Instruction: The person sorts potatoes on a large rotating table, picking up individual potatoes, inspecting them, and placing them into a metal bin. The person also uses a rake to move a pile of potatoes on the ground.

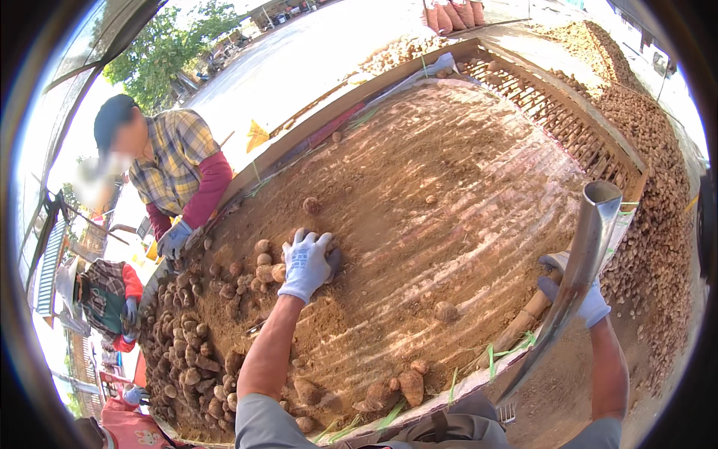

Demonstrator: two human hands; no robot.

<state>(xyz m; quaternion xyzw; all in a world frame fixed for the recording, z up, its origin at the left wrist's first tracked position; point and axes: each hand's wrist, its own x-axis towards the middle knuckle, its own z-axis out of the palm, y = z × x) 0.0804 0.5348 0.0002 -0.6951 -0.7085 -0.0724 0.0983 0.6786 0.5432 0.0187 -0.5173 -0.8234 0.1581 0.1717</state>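
My left hand (307, 264), in a white work glove with a grey palm, lies palm down over brown tubers that look like taro. Its fingers are spread, and what is under the palm is hidden. A few tubers (263, 259) sit just left of it. At the right edge of the sorting table (404, 224), my gloved right hand (589, 300) curls around a bamboo pole (530, 314). A curved metal blade with a tubular top (583, 247) rises in front of that hand and partly covers it.
Tubers are heaped (188, 359) at the table's left end; others (412, 387) lie along the near edge. A slatted grate (549, 118) forms the far right end, beside a large pile of small tubers (645, 146). A co-worker (179, 157) leans over the far side; two others work leftward.
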